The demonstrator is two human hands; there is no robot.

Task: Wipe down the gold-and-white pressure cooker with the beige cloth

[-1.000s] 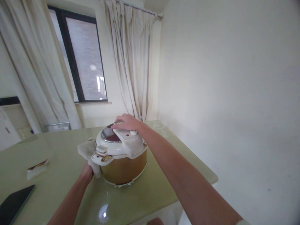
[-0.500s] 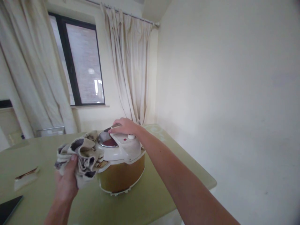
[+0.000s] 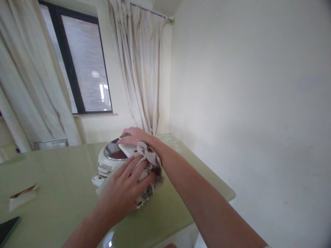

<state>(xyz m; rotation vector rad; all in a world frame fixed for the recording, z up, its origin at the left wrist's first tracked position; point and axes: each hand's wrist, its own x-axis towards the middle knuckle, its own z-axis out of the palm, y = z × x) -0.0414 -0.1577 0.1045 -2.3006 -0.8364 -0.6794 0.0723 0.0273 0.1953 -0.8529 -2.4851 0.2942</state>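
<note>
A green table (image 3: 59, 179) with a glossy top is seen, and it serves as the landmark. Toward its left edge a small flat packet (image 3: 22, 197) is laid, and at its near left corner the corner of a dark flat object (image 3: 7, 229) is cut off by the frame. Behind the table a dark-framed window (image 3: 77, 65) is set in the wall, flanked by pale curtains (image 3: 141, 69) hung from a rod. To the right of the table a plain white wall (image 3: 245, 103) is seen.
</note>
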